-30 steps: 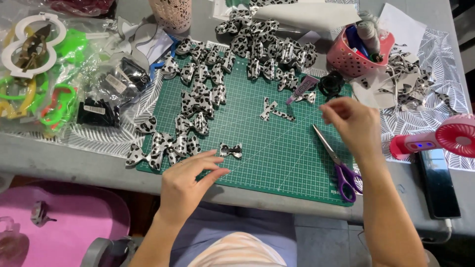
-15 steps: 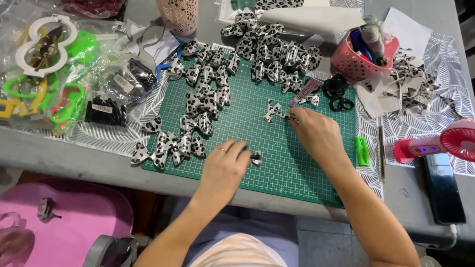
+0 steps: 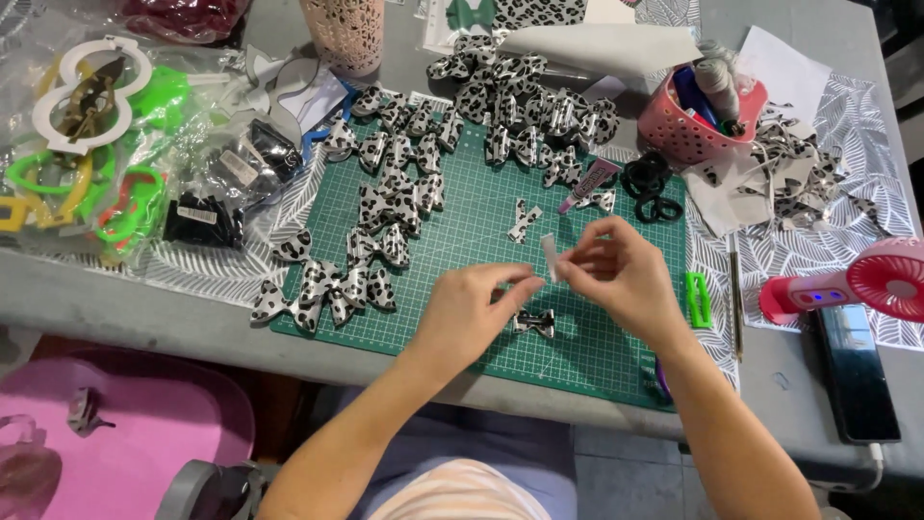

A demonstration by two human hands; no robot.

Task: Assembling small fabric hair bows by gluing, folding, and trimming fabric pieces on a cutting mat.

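Note:
Both hands meet above the green cutting mat (image 3: 481, 241). My right hand (image 3: 626, 279) pinches a small pale strip (image 3: 549, 256) between thumb and fingers. My left hand (image 3: 476, 313) touches the strip's lower end with its fingertips. Just below the hands, a small spotted black-and-white bow (image 3: 534, 323) lies on the mat. Several finished spotted bows (image 3: 385, 207) lie in rows on the mat's left and top. One folded spotted piece (image 3: 523, 220) sits alone near the mat's middle.
A pink basket (image 3: 693, 130) with tools stands at the back right, black hair ties (image 3: 650, 183) beside it. A green clip (image 3: 698, 299), a pink hand fan (image 3: 857, 284) and a dark phone (image 3: 857, 371) lie right. Bagged plastic shapes (image 3: 87, 144) fill the left.
My right hand came in from the right of the mat to its middle holding a strip. My left hand lifted off the small bow and rose to meet it.

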